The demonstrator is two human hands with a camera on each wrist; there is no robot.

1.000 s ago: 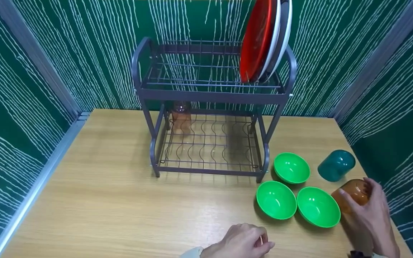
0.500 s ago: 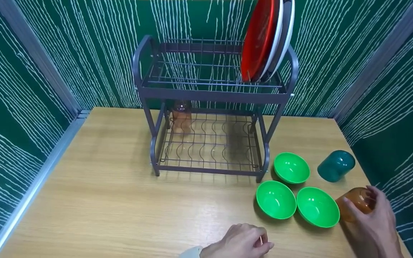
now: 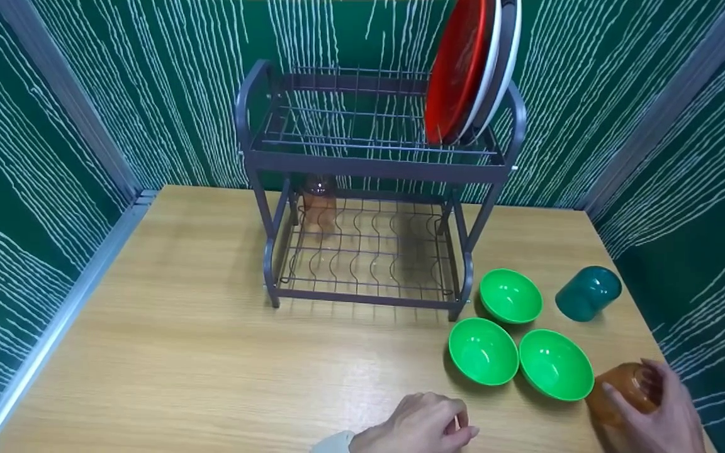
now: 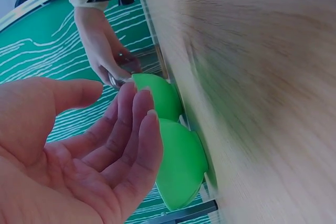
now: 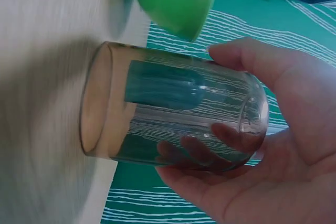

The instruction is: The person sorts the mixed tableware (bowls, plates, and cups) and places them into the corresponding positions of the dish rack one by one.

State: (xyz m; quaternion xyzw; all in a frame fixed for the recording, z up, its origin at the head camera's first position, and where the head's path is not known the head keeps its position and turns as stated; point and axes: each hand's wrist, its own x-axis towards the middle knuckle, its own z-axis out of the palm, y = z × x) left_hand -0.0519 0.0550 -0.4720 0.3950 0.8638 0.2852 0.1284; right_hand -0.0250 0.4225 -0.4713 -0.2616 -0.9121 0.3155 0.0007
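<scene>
My right hand [image 3: 664, 409] grips an amber drinking glass [image 3: 623, 393] near the table's right edge. In the right wrist view the thumb lies on one side of the see-through glass [image 5: 178, 108] and the fingers on the other, near its base. Its rim faces the tabletop; whether it touches, I cannot tell. My left hand [image 3: 419, 421] is low at the table's front with fingers loosely curled, and the left wrist view shows its palm [image 4: 79, 177] holding nothing. Beside the amber glass sits a green bowl [image 3: 556, 365], with two more green bowls [image 3: 483, 351] [image 3: 511, 296] close by.
A teal glass [image 3: 589, 292] stands upside down behind the right hand. A two-tier dish rack [image 3: 375, 167] occupies the middle back. Its upper tier bears upright plates, a red one [image 3: 457, 69] foremost, at the right; a pinkish glass [image 3: 320, 211] stands on the lower tier.
My right hand has drawn the amber glass toward the table's front edge, away from the teal glass. The left hand has stayed in place.
</scene>
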